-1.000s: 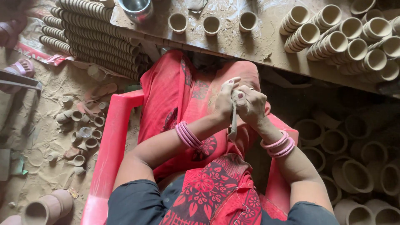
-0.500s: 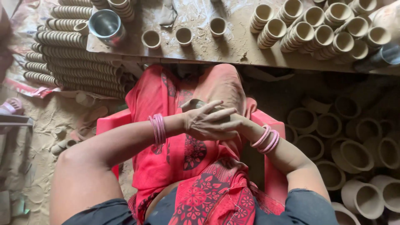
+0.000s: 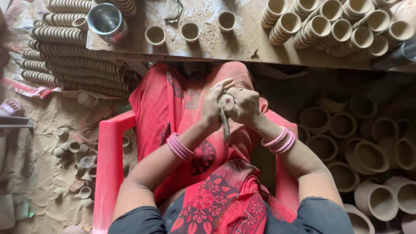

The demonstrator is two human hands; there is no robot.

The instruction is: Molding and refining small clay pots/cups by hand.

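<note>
My left hand and my right hand are pressed together over my lap, both closed on a small lump of grey clay. A thin strip of clay hangs down from between them. Both hands are smeared with clay, and each wrist carries pink bangles. I sit in a red plastic chair, with red patterned cloth over my knees.
A clay-smeared workbench runs across the top with three single clay cups, a steel bowl and stacked cups. Rows of stacked cups lie at left, larger clay pots at right, small pots on the sandy floor.
My hands have risen from a flat, overlapped clasp to an upright grip on the clay, with a strip now hanging below. The view has shifted slightly right.
</note>
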